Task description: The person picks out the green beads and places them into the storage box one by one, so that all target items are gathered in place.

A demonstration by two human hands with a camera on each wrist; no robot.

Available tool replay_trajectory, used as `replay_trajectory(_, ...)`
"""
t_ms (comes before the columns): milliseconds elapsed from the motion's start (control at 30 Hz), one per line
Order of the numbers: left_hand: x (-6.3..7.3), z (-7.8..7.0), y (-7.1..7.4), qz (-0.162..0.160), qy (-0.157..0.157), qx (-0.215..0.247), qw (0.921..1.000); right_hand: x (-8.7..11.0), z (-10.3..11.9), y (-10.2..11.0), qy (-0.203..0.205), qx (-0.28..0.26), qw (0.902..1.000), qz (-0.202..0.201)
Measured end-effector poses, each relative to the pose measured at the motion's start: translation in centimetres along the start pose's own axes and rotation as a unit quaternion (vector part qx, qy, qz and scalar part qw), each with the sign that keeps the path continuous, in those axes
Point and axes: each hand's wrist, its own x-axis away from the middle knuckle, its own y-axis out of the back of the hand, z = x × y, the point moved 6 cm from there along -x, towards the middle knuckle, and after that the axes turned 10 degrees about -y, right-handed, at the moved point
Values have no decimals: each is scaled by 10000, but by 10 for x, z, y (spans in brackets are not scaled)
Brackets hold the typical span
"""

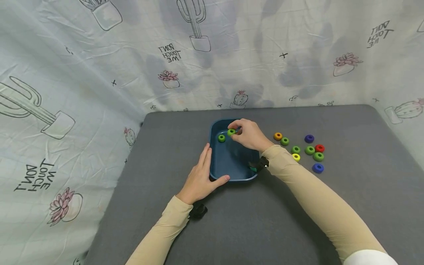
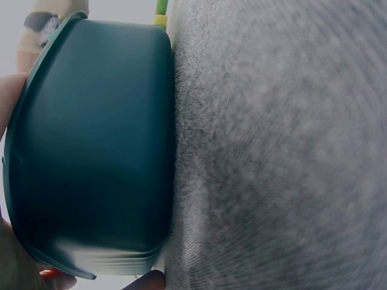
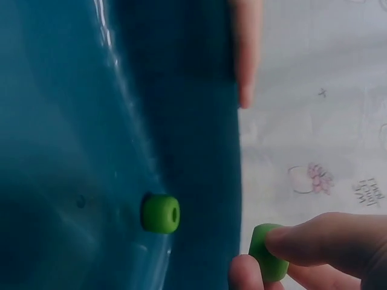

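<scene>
A dark blue tray (image 1: 232, 160) stands on the grey tabletop. My left hand (image 1: 200, 178) rests against its near left corner, fingers straight along the left side and thumb out by the near rim. Above the far part of the tray, my right hand (image 1: 250, 135) pinches a green bead (image 3: 257, 246) between thumb and fingertips. Another green bead (image 3: 158, 214) lies on the tray floor near the left wall. In the left wrist view, the tray's outer wall (image 2: 97, 139) hides what is inside.
Right of the tray lie several loose beads, among them orange (image 1: 276, 138), yellow (image 1: 296, 160), red (image 1: 319, 150) and blue (image 1: 318, 170) ones, plus green ones. My right forearm (image 1: 308, 187) passes close to them. A patterned curtain (image 1: 218, 81) hangs behind the table.
</scene>
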Motion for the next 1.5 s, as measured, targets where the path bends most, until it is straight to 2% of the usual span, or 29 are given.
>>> replay_trajectory(300, 0, 1, 0, -34, -69, -43, 10000, -26, -4, -14, -327, 305, 9989, 138)
replay_trajectory(500, 0, 1, 0, -72, -111, -78, 9999, -36, -11, -24, -576, 661, 9956, 318)
replay_trajectory(733, 0, -1, 0, -74, -120, -145, 9998, -42, -15, -29, -765, 805, 9927, 462)
replay_trajectory(1000, 0, -1, 0, -67, -134, -186, 9997, -47, -20, -33, -763, 872, 9919, 513)
replay_trajectory(1500, 1, -1, 0, -68, -114, -119, 9998, -42, -16, -31, -787, 815, 9923, 498)
